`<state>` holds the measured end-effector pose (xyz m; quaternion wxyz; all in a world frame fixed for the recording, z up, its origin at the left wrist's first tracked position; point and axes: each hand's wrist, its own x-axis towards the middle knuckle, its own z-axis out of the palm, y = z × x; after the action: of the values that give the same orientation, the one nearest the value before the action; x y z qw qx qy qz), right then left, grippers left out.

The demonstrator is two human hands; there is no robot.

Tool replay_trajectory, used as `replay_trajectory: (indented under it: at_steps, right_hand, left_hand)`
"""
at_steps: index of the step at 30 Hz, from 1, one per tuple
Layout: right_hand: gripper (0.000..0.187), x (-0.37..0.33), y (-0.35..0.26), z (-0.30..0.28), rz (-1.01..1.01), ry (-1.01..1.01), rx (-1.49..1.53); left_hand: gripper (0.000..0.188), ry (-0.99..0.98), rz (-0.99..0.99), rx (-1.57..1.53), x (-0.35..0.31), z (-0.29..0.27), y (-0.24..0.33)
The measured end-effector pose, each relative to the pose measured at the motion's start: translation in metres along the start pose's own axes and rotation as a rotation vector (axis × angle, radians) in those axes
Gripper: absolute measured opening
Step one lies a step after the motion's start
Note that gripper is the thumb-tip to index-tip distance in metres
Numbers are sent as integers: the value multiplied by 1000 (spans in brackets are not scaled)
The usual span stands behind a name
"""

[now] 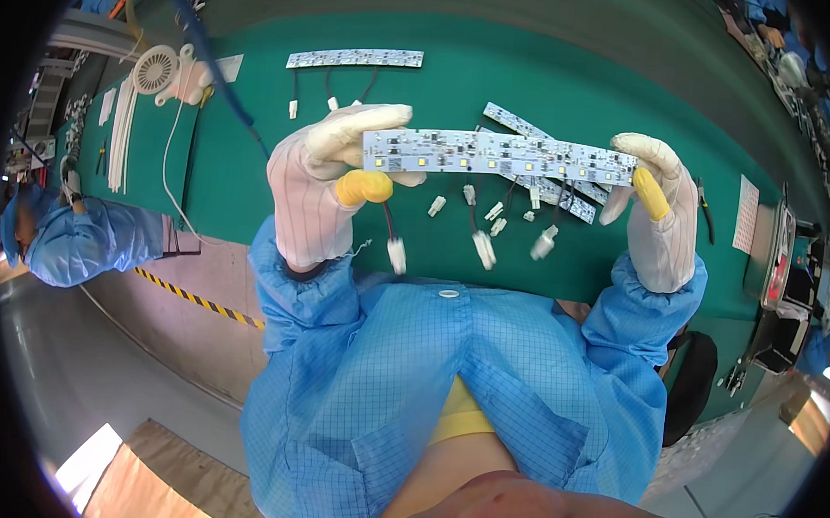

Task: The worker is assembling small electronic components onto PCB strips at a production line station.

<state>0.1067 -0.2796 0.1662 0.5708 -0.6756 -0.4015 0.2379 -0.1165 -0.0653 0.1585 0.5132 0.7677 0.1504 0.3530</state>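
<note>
Over green bench (534, 70), your gloved left hand (311, 199) and right hand (669, 219) pinch opposite ends of raised white LED board (494, 156); crossed boards (515, 121) lie beyond, partly hidden, single board (354, 59) farther left; yellow covers (364, 188) sheathe your thumbs; white connectors (397, 255) dangle.

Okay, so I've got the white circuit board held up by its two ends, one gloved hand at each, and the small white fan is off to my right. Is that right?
Not quite: the head view shows the small white fan off to your left. Your left hand and right hand do hold the white circuit board by its ends.
</note>
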Motion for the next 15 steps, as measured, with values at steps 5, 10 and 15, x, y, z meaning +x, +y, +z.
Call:
replay_trajectory:
  at_steps: [5, 10, 15]
  right_hand:
    - [69, 2, 4, 2, 44, 3, 59]
    - [65, 1, 1, -1, 8, -17, 94]
    - [65, -2, -4, 7, 36, 38, 3]
  left_hand:
    - [41, -31, 63, -11, -2, -5, -6]
    - [42, -46, -6, -58, -2, -1, 3]
    - [40, 64, -162, -149, -3, 5, 7]
